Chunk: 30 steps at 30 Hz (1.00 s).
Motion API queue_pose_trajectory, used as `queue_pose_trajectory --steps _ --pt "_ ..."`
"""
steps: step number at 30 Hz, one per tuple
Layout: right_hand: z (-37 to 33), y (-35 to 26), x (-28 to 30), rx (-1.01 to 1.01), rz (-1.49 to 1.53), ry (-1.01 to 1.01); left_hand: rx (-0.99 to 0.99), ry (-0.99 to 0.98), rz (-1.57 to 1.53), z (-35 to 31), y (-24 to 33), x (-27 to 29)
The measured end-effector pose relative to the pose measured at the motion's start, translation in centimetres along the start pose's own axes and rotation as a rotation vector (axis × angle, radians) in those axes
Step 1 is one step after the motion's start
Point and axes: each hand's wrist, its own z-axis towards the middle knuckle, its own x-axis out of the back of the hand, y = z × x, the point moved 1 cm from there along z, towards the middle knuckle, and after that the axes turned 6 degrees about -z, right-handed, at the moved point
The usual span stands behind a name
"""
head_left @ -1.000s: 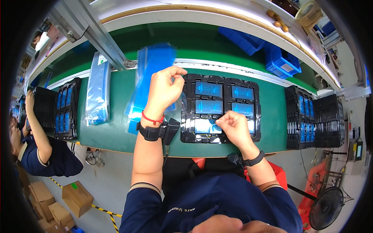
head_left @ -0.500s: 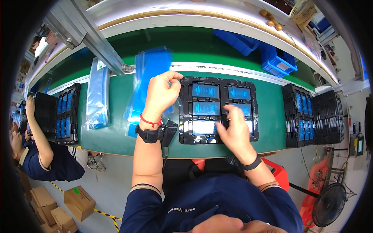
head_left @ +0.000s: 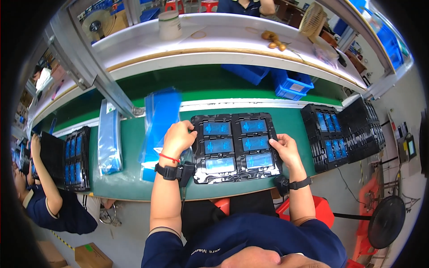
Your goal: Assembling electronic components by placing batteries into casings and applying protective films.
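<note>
In front of me is a black plastic tray (head_left: 236, 149) with several flat rectangular blue-faced pieces (head_left: 217, 145) set in its pockets, in two columns. My left hand (head_left: 179, 137), a red cord at its wrist, has its fingers curled closed at the tray's left rim. My right hand (head_left: 286, 151) grips the opposite rim, its thumb on top near the pieces and its other fingers at the outer side, partly hidden. Beside my left hand lie clear and blue plastic bags (head_left: 161, 118), partly covered by that hand.
Another stack of clear bags (head_left: 109, 143) lies farther left. Black trays with blue pieces (head_left: 328, 138) are stacked at the right, more trays (head_left: 77, 158) at the left near a co-worker (head_left: 53, 192). Blue bins (head_left: 291, 85) stand beneath the shelf (head_left: 219, 56). A metal post (head_left: 105, 85) rises behind the bags.
My right hand has moved from over the tray's right column to its right rim and closed there. My left hand stays at the left rim. The whole view has shifted, showing more of the shelf.
</note>
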Motion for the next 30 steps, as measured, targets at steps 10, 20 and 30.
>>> queue_pose_trajectory --steps 10,20,30 --pt "-1.3 -2.4 -0.7 0.180 0.714 -0.275 -0.026 0.037 -0.045 0.7 -1.4 -0.1" --pt "-4.8 -1.1 8.2 0.210 0.710 0.088 0.031 0.032 -0.129 0.8 -0.2 0.0" --pt "-7.3 8.8 21.7 0.321 0.924 0.845 0.002 0.037 -0.068 1.4 -1.4 -1.0"
